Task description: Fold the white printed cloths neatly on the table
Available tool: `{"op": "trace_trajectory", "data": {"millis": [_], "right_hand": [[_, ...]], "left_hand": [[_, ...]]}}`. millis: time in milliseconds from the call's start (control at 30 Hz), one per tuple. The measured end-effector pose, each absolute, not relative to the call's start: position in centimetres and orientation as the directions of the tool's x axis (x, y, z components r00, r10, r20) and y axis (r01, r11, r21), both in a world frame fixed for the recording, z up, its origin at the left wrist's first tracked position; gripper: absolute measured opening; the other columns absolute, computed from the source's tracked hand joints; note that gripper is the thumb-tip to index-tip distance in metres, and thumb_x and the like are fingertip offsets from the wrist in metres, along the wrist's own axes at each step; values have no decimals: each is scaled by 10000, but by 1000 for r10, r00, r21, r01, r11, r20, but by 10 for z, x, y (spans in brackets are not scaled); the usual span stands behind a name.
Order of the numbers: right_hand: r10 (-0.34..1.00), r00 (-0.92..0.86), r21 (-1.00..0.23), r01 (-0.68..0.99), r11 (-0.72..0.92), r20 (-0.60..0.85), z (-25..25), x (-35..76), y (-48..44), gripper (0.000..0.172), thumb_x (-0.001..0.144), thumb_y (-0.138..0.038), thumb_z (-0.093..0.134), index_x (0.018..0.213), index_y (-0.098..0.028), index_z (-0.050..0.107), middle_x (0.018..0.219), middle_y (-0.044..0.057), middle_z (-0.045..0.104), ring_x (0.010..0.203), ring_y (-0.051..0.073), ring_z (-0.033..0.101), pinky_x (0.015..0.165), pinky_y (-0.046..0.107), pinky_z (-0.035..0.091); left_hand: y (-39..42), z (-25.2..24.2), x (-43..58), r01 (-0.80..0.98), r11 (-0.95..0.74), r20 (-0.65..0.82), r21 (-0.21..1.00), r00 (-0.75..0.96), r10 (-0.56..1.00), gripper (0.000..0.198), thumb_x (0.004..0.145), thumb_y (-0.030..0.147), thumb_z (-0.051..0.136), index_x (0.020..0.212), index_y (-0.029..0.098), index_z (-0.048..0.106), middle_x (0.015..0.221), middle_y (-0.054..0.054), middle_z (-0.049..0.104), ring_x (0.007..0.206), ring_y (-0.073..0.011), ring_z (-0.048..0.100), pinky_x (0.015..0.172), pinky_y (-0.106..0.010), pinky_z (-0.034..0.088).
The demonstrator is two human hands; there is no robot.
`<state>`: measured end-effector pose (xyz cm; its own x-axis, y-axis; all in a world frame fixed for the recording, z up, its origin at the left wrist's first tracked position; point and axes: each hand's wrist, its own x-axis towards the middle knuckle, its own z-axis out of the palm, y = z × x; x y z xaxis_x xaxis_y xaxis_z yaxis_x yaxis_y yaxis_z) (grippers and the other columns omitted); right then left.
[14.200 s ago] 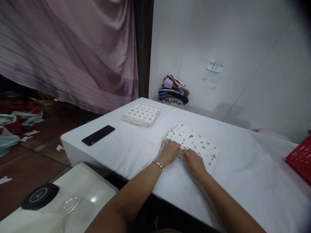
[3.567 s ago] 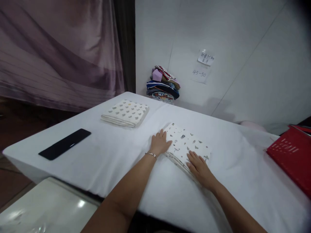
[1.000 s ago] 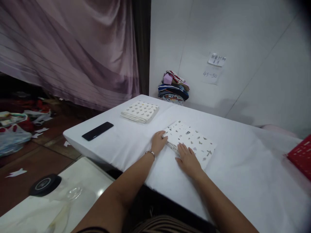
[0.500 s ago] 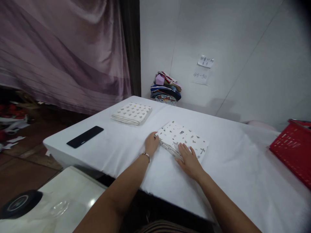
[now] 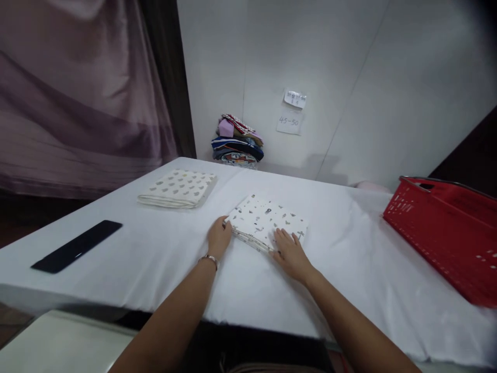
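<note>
A folded white cloth (image 5: 264, 217) with small grey and dark prints lies in the middle of the table. My left hand (image 5: 219, 238), a bracelet at its wrist, curls its fingers round the cloth's left corner. Across the near right part of the same cloth my right hand (image 5: 292, 256) rests with fingers stretched out, its thumb by the front folded edge. Further back on the left is a second folded cloth (image 5: 180, 187), cream with rows of grey shapes, which neither hand touches.
The table wears a white cover (image 5: 163, 254). A flat black object (image 5: 77, 246) lies front left. On the right stands a red plastic basket (image 5: 446, 228). A stack of folded fabrics (image 5: 237, 142) rises by the back wall, near paper notes (image 5: 289, 123). A pink curtain (image 5: 77, 77) hangs left.
The view has turned to the right, so more of the red basket shows and the table's things sit further left. Both hands keep their places on the printed cloth.
</note>
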<state>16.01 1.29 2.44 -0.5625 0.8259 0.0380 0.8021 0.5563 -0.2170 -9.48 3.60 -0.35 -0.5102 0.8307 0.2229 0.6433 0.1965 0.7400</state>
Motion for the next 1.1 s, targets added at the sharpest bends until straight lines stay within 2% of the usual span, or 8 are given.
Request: {"op": "trace_trajectory", "data": {"millis": [100, 233, 367, 467, 567, 900, 1000, 1100], "right_hand": [[828, -561, -234, 801, 551, 28, 17, 163, 14, 647, 887, -494, 364, 1408, -114, 303, 1481, 114, 242, 1380, 239, 138, 1114, 455, 73], [832, -548, -403, 743, 534, 93, 12, 177, 20, 626, 889, -525, 348, 1402, -169, 322, 1471, 92, 279, 1373, 215, 176, 1112, 454, 125], [924, -231, -555, 745, 370, 305, 5, 205, 35, 609, 849, -483, 428, 1360, -152, 400, 1460, 114, 302, 1365, 248, 201, 1102, 454, 182], [981, 29, -747, 653, 127, 193, -2, 219, 46, 662, 792, -450, 506, 1371, -154, 382, 1373, 119, 440, 1276, 275, 379, 1025, 434, 338], [994, 109, -863, 504, -30, 30, -5, 218, 55, 742, 741, -397, 575, 1399, -154, 331, 1130, 102, 629, 1012, 256, 597, 872, 378, 469], [983, 179, -848, 528, -53, 50, -10, 238, 104, 796, 623, -198, 623, 1372, -113, 367, 1042, 115, 654, 840, 220, 648, 733, 323, 521], [979, 177, -776, 630, -32, 104, -5, 252, 113, 710, 651, -232, 610, 1327, -111, 432, 1143, 152, 611, 955, 254, 624, 815, 368, 502], [982, 113, -717, 696, 30, 151, -1, 252, 107, 593, 678, -258, 594, 1254, -143, 514, 1294, 141, 515, 1208, 287, 458, 1002, 437, 368]], "left_hand": [[37, -3, -95, 642, 201, 217, 740, -510, 832, 322, 836, 294, 443, 1116, 200, 574, 868, -43, 654, 832, -192, 601, 758, -285, 452], [37, -3, -95, 630, 210, 206, 748, -520, 829, 321, 831, 303, 448, 1108, 207, 578, 860, -42, 654, 822, -195, 601, 749, -286, 451], [38, -2, -95, 623, 216, 192, 751, -520, 832, 331, 823, 298, 449, 1110, 199, 579, 863, -45, 655, 812, -191, 603, 740, -279, 448], [39, -1, -95, 618, 235, 176, 751, -529, 830, 329, 811, 289, 456, 1100, 197, 584, 862, -46, 658, 814, -194, 604, 732, -279, 446], [40, 1, -96, 614, 243, 166, 751, -533, 830, 327, 803, 283, 459, 1093, 198, 583, 880, -50, 660, 829, -200, 606, 730, -282, 445], [15, 10, -80, 676, 233, 110, 699, -424, 899, 262, 760, 268, 493, 1008, 204, 547, 976, -52, 655, 876, -212, 606, 725, -291, 421], [6, 11, -75, 703, 200, 86, 683, -349, 933, 232, 765, 282, 488, 986, 222, 524, 837, -12, 659, 782, -199, 607, 644, -278, 396], [7, 11, -77, 690, 207, 70, 694, -350, 934, 171, 771, 292, 484, 922, 226, 530, 766, 5, 648, 735, -185, 595, 606, -264, 369]]}}
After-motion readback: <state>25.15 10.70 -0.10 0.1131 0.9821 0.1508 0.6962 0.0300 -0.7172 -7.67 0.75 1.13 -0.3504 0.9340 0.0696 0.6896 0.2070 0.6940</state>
